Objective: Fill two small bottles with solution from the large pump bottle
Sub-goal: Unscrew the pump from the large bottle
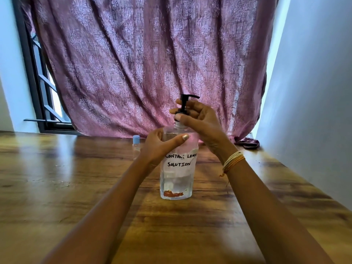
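Pump bottle: clear plastic, standing upright on the wooden table, near the middle; a hand-lettered label reads "CONTACT LENS SOLUTION". Liquid seems to fill only the lower part, so it is probably light and easy to tip.

Left hand: wrapped round the bottle's shoulder, thumb across the front, fingers curled behind; it steadies the body.

Right hand: fingers and thumb pinch the black pump collar at the neck. The pump head stands above the fingers. The grip suggests unscrewing the pump, but pressing it cannot be ruled out.

Small bottle: clear, blue-capped, upright on the table just left of and beyond the pump bottle, partly hidden by the left hand. A second small bottle is not visible.

Handling: smooth walls are likely slippery when wet and may flex if squeezed. The best hold is the shoulder for the body and the ridged collar for turning; the thin nozzle is a poor handle.

Risk: a loosened pump lifts a dripping dip tube, so the bottle must stay upright.

Curtain: patterned mauve cloth hangs behind the table's far edge.
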A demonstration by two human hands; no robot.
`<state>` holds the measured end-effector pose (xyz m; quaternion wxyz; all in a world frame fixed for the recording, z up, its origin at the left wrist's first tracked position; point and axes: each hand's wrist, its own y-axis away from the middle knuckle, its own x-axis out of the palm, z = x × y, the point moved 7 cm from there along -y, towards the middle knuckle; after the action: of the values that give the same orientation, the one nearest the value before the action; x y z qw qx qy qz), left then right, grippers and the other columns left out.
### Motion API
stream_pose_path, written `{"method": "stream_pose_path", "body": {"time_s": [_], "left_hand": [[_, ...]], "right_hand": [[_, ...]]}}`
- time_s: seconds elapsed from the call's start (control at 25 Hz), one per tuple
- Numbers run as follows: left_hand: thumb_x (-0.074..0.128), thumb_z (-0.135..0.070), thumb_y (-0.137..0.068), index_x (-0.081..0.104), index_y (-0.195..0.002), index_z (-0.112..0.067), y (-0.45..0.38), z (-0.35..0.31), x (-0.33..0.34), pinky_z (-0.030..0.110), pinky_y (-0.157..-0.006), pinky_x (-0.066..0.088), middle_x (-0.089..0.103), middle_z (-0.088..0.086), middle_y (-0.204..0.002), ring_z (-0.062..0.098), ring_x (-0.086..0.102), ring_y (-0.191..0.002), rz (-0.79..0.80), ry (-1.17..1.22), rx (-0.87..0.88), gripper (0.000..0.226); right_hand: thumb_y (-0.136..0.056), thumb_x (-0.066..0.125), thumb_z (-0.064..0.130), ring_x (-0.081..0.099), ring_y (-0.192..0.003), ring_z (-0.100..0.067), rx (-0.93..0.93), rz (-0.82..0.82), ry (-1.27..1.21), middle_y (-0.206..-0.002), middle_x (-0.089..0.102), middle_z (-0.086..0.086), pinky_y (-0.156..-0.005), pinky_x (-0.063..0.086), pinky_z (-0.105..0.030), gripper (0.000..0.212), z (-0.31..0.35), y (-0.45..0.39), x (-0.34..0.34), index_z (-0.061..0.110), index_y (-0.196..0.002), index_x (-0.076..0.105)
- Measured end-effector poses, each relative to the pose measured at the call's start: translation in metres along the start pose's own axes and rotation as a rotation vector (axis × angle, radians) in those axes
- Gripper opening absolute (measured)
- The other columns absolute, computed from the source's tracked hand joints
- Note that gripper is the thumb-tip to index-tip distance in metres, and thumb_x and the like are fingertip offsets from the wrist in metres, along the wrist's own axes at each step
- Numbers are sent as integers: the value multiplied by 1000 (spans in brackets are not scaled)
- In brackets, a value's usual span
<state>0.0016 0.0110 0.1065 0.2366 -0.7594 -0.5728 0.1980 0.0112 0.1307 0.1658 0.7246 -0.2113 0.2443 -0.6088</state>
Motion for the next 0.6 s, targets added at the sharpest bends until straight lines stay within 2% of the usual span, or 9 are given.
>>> {"method": "stream_pose_path", "body": {"time_s": [0.12,0.2,0.28,0.36,0.48,0.6], "left_hand": [[76,-48,-63,73,-92,-22,1,1,0,34,-78,60,78,5,-92,23,74,-87,-17,-24,-11,40],[76,-50,-62,72,-91,-22,1,1,0,34,-76,60,78,4,-90,22,74,-85,-19,-29,-20,40],[76,-49,-63,73,-89,-24,2,1,0,29,-72,59,78,3,-90,20,74,-85,-13,-15,-20,37],[76,-48,-64,74,-89,-26,3,-1,1,29,-74,59,78,3,-92,20,74,-86,-12,-11,-13,33],[76,-47,-64,74,-87,-27,3,-3,2,34,-79,60,78,5,-93,22,74,-88,-26,-22,-15,31],[76,-40,-70,75,-84,-32,4,-3,2,31,-76,60,78,2,-91,20,74,-86,-24,-20,-28,16]], "right_hand": [[-71,81,2,70,-80,-12,1,-140,108,-92,69,-13,-72,57,-21,48,1,-1,-6,3,-113,60],[-75,77,-1,71,-78,-14,10,-139,54,-87,71,-11,-74,59,-25,45,2,1,-8,2,-115,58],[-82,67,-4,72,-91,-19,16,-49,-18,-99,72,-16,-85,59,-34,41,3,4,-3,0,-121,56],[-84,67,-1,70,-98,-17,7,-3,5,-108,71,-13,-88,57,-32,42,4,5,3,3,-123,55],[-75,78,5,69,-84,-8,24,-108,109,-98,70,-9,-77,57,-22,50,4,5,4,3,-121,60],[-79,73,-2,71,-81,-14,36,-151,43,-96,72,-17,-77,59,-27,47,5,6,-1,-1,-123,57]]}}
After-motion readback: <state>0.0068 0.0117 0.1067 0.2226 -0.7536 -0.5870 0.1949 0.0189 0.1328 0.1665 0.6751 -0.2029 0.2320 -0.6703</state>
